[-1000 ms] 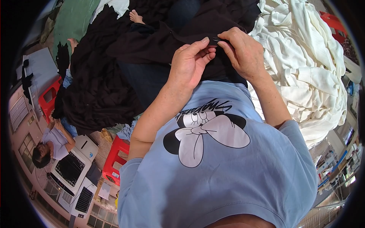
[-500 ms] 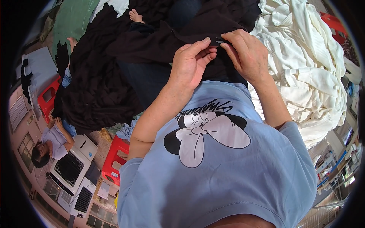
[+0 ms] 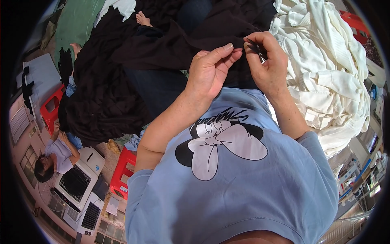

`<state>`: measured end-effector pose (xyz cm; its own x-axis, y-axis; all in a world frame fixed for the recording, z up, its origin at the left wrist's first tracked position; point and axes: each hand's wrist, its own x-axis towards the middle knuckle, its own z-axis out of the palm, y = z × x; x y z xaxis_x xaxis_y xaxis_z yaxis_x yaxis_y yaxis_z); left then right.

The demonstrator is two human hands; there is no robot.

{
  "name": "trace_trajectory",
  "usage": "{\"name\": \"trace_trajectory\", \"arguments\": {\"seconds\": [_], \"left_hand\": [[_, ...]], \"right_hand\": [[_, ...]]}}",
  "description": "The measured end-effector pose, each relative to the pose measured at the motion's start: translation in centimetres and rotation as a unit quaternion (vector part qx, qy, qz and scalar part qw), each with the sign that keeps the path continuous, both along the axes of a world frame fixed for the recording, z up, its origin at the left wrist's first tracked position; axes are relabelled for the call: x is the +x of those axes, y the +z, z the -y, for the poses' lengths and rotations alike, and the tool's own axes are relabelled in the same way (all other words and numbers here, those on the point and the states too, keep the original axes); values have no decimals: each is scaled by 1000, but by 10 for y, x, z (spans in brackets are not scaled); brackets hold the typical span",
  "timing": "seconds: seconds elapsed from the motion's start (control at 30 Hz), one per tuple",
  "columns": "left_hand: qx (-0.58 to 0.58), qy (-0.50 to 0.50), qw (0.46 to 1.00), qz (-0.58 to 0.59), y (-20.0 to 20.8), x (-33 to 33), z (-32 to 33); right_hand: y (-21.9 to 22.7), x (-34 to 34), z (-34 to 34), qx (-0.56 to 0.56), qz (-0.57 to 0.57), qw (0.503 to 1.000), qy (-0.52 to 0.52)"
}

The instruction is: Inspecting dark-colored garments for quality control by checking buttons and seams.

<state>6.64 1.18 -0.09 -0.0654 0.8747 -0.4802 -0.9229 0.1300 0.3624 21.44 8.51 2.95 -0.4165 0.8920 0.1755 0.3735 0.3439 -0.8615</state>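
Observation:
Dark brown-black knit fabric (image 3: 162, 51) lies across my lap, its edge drawn up to my hands. My left hand (image 3: 209, 69) is closed, pinching that edge between thumb and fingers. Close beside it on the right, my right hand (image 3: 268, 61) curls round small dark thread snips (image 3: 255, 47), whose pointed blades show between thumb and forefinger. The blades sit just right of my left fingertips, apart from them. Whether a thread is at the fabric's edge is too small to tell.
A large heap of white knitwear (image 3: 325, 93) rises at my right. More dark garments (image 3: 101, 89) are piled at my left. Red plastic stools (image 3: 122, 171) stand beyond, near a white air cooler (image 3: 79, 179). Another person (image 3: 59, 156) sits at the far left.
My right hand has drawn slightly right, away from the left fingertips, and the snips now show more plainly in it. My left hand has shifted a little right and down, still pinching the fabric.

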Motion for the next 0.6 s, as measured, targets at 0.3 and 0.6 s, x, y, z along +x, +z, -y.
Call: {"name": "trace_trajectory", "arguments": {"seconds": [0.3,0.6], "left_hand": [[13,2,999,-33,-1,6,-4],[7,-4,999,-37,-1,4,-5]], "right_hand": [[-4,-1,-1,43,22,999,9],[-13,0,-9,-123,-47,991,-9]]}}
